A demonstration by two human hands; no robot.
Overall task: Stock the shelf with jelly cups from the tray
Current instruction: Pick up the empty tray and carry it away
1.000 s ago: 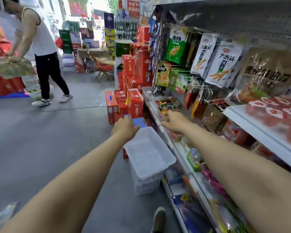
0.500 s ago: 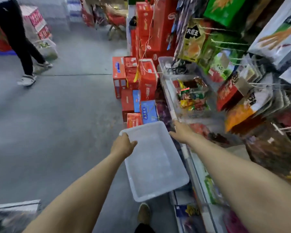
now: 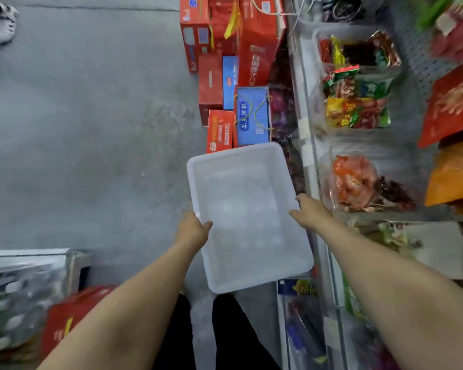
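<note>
A white translucent plastic tray [image 3: 226, 153] hangs over the aisle floor beside the shelf, and nothing shows inside it. My left hand [image 3: 191, 231] grips its left rim, thumb over the edge. My right hand [image 3: 309, 212] holds the right rim, fingers along the edge. The shelf [image 3: 309, 145] runs down the right side, with clear bins of packaged snacks [image 3: 356, 110]. No jelly cups are visible.
Red and blue gift boxes [image 3: 251, 116] are stacked on the floor just beyond the tray. A red box [image 3: 67, 316] and wrapped goods [image 3: 16, 289] lie at lower left. Another person's shoe [image 3: 0, 22] shows at top left. Open grey floor lies to the left.
My view has tilted down from the aisle to the floor. The tray has come nearer and lower, and my right hand has moved from the shelf edge onto the tray's right rim.
</note>
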